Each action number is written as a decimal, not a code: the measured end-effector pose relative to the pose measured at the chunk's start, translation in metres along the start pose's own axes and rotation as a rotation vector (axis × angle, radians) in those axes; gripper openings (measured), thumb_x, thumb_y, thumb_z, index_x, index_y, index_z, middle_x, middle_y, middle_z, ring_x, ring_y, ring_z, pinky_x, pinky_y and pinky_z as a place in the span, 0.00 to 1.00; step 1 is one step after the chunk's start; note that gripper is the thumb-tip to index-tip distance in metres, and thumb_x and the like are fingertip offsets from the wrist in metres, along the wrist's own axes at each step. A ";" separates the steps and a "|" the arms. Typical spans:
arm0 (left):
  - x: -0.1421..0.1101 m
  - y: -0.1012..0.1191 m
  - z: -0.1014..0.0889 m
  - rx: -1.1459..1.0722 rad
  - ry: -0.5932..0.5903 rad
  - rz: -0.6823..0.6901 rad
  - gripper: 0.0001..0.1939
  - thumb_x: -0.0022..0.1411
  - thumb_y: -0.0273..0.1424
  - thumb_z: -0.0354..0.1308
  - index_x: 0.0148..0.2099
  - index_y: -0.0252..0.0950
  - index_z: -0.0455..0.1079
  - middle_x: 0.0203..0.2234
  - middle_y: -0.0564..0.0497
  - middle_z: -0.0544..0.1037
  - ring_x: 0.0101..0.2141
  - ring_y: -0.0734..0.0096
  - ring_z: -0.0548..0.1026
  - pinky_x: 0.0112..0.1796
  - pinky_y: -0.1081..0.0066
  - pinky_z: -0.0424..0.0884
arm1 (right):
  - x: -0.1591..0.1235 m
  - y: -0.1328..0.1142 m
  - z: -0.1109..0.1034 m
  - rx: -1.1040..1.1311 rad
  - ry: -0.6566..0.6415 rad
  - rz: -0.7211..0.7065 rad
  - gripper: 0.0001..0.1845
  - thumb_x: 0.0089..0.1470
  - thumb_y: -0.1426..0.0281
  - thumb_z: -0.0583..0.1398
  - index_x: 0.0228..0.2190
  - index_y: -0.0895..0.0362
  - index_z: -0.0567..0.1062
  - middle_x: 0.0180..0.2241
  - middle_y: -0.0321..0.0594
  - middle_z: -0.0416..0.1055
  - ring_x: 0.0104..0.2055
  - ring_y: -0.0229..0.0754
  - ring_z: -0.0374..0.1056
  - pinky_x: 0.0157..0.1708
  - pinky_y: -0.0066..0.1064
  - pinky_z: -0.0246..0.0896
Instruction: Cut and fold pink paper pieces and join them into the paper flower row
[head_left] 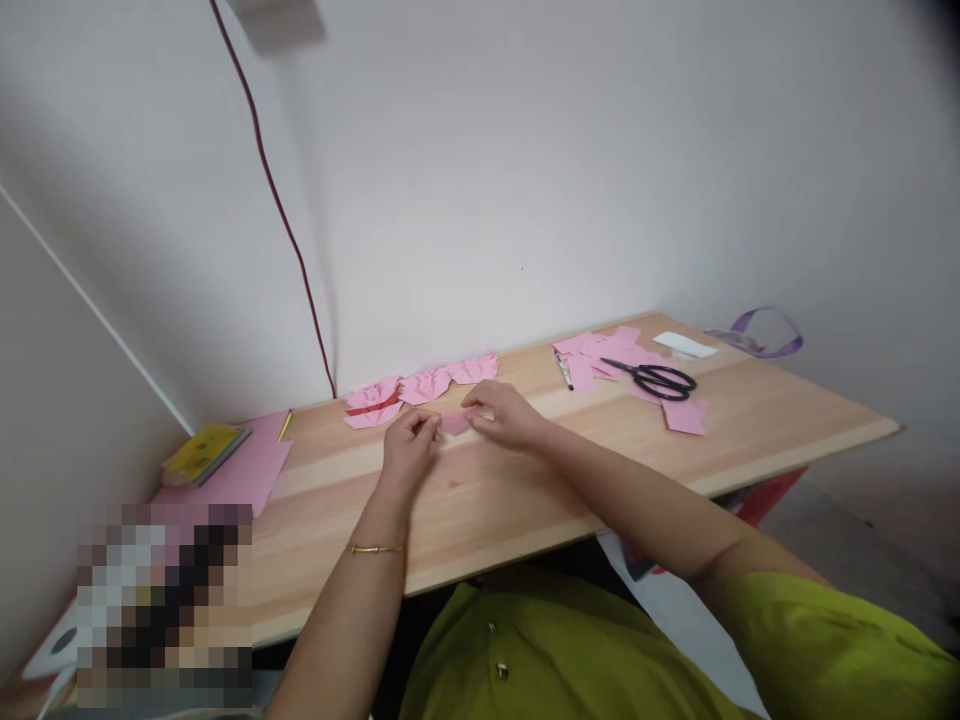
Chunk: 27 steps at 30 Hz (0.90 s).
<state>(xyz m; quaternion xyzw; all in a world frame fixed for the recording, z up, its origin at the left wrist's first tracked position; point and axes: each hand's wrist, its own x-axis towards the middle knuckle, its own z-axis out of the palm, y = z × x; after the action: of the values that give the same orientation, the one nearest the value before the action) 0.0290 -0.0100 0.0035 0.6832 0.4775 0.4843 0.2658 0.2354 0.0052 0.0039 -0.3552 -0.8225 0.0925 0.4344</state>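
A small folded piece of pink paper [454, 423] is stretched between my two hands over the middle of the table. My left hand [409, 445] pinches its left end, fingers closed. At the other end, the fingertips of my right hand [506, 415] grip the paper. Just beyond my hands, a row of crinkled pink paper pieces [427, 385] lies along the wall, with a red strip [373, 406] across the left one.
Black-handled scissors [656, 380] rest on cut pink paper scraps [600, 350] at the right, beside a pen [562, 370]. Pink sheets [259, 455] and a yellow packet [202, 452] lie left, near a yellow pencil [286, 426]. A white piece [684, 345] sits at the far right of the wooden table [495, 510].
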 end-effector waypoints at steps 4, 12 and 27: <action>-0.005 0.004 0.010 0.011 -0.065 0.043 0.07 0.57 0.32 0.57 0.30 0.36 0.73 0.21 0.54 0.73 0.24 0.72 0.71 0.31 0.73 0.64 | 0.000 -0.010 0.012 -0.021 -0.048 -0.045 0.04 0.51 0.70 0.59 0.28 0.58 0.75 0.28 0.38 0.73 0.32 0.38 0.65 0.36 0.29 0.54; -0.004 0.001 0.008 -0.052 -0.079 -0.013 0.08 0.56 0.35 0.57 0.31 0.36 0.73 0.20 0.53 0.73 0.25 0.72 0.70 0.31 0.72 0.65 | -0.002 0.000 0.015 0.059 -0.033 0.059 0.03 0.46 0.74 0.59 0.23 0.59 0.71 0.23 0.35 0.68 0.27 0.34 0.61 0.28 0.25 0.50; 0.005 -0.002 -0.005 -0.256 0.017 -0.187 0.10 0.50 0.37 0.62 0.27 0.34 0.72 0.18 0.54 0.71 0.23 0.74 0.68 0.30 0.73 0.63 | -0.003 0.003 0.000 0.112 -0.116 0.191 0.04 0.44 0.77 0.57 0.23 0.59 0.71 0.25 0.36 0.69 0.28 0.34 0.62 0.29 0.24 0.52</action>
<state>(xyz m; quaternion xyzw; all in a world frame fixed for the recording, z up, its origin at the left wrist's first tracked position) 0.0239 -0.0056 0.0057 0.5922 0.4756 0.5202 0.3904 0.2382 0.0052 0.0011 -0.4011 -0.8023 0.1994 0.3944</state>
